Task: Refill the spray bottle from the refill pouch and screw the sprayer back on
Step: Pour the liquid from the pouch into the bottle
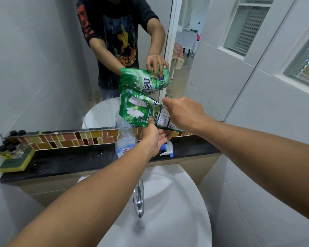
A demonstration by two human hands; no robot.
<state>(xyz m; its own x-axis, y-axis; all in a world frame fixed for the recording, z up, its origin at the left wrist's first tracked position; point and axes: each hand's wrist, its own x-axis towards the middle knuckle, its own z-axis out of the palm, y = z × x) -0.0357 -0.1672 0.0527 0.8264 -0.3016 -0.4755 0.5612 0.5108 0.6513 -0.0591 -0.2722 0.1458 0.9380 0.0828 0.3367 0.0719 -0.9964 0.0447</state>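
Note:
A green refill pouch (pixel 141 108) is held on its side above the ledge, tilted toward the bottle. My left hand (pixel 155 138) supports it from below. My right hand (pixel 184 113) grips its right end from above. The clear spray bottle (pixel 125 141) stands upright on the black ledge with its neck uncapped, just below the pouch's lower left corner. The white and blue sprayer head (pixel 168 150) lies on the ledge to the right of the bottle, partly hidden by my left hand. I cannot see any liquid flowing.
A mirror (pixel 61 68) behind the ledge reflects the pouch and a person's arms. A yellow-green sponge (pixel 14 162) with several small black-capped bottles (pixel 9 147) sits at the ledge's left end. A chrome tap (pixel 138 198) and white basin (pixel 177 211) lie below.

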